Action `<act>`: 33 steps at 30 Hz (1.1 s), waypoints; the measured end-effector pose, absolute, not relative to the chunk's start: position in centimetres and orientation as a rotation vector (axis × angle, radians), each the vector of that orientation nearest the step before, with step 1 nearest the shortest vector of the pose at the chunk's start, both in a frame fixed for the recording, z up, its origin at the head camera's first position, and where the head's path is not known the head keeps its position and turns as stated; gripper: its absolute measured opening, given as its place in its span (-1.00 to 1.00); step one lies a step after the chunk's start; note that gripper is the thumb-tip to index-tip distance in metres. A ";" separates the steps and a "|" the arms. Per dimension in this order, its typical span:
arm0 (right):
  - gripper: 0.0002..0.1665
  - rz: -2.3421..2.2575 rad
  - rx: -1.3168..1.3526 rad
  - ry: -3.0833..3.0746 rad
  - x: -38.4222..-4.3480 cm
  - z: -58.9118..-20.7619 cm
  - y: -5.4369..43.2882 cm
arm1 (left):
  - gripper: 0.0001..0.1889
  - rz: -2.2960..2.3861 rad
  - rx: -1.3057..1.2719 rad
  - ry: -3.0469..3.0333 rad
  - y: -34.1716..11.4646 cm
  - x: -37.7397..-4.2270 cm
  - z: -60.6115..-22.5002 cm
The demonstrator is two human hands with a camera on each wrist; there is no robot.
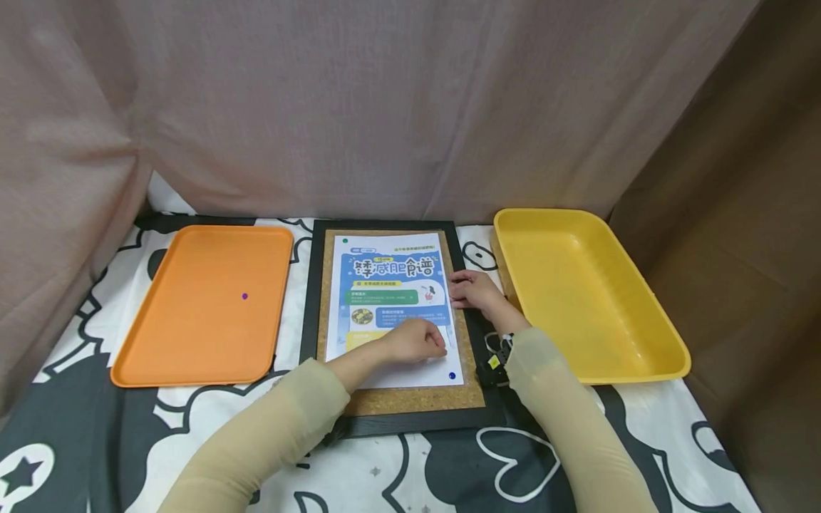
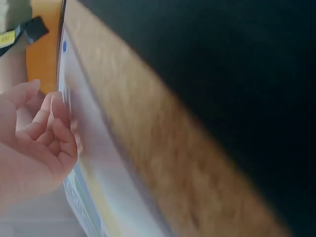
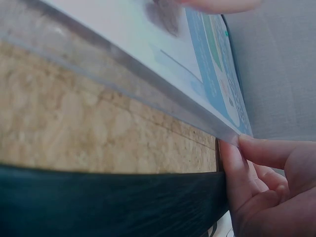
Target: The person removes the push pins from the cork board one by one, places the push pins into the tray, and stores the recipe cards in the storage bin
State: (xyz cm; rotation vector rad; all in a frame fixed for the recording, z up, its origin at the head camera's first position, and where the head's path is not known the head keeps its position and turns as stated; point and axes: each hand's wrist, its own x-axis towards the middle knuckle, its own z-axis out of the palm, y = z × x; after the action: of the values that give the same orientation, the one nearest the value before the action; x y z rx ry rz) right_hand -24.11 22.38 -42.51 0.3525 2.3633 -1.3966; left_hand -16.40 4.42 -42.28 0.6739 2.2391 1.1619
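A printed sheet [image 1: 391, 299] lies upon a cork board [image 1: 410, 402] with black frame [image 1: 423, 425]; in the head view the board sits in the middle. The orange tray [image 1: 199, 342] is at its 9 o'clock, and the yellow tray [image 1: 609, 306] at its 3 o'clock.

The right hand [image 1: 474, 291] is at the 3 o'clock edge of the sheet. In the right wrist view its thumb and forefinger pinch this edge between them. The left hand [image 1: 413, 342] comes from 7 o'clock and is placed over the lower part of the sheet, about 5 o'clock from its middle. Its fingers are bent inwards; because the glossy surface gives reflections, I cannot tell whether they are loose or clench some small thing.

As for progress, I would judge that fastening the sheet is about half done. A green pin [image 1: 345, 241] stands at the 11 o'clock corner and a blue pin [image 1: 452, 375] at the 5 o'clock corner. The 1 o'clock corner shows no pin, so that one appears to be left. The 7 o'clock corner is covered by the left sleeve [image 1: 314, 399], and its state is hidden. One purple pin [image 1: 244, 296] lies unused on the orange tray.
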 end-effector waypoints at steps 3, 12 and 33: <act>-0.52 -1.403 0.355 2.360 -24.1 -42.5 22.4 | -0.89 1.086 0.688 2.272 5.0 -15.8 -42.4; -0.50 -1.410 0.347 2.359 -24.1 -42.4 22.4 | -0.90 0.950 0.765 2.338 6.1 -14.5 -42.5; -0.52 -1.371 0.357 2.384 -24.3 -42.8 22.6 | -0.90 0.764 0.793 2.433 6.9 -14.3 -43.0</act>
State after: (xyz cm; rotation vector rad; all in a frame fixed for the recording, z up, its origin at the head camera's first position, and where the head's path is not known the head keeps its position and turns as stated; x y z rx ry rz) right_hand -24.28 22.59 -42.84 0.3566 2.3845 -1.3714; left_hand -14.27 6.95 -42.98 0.7930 2.4329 0.7641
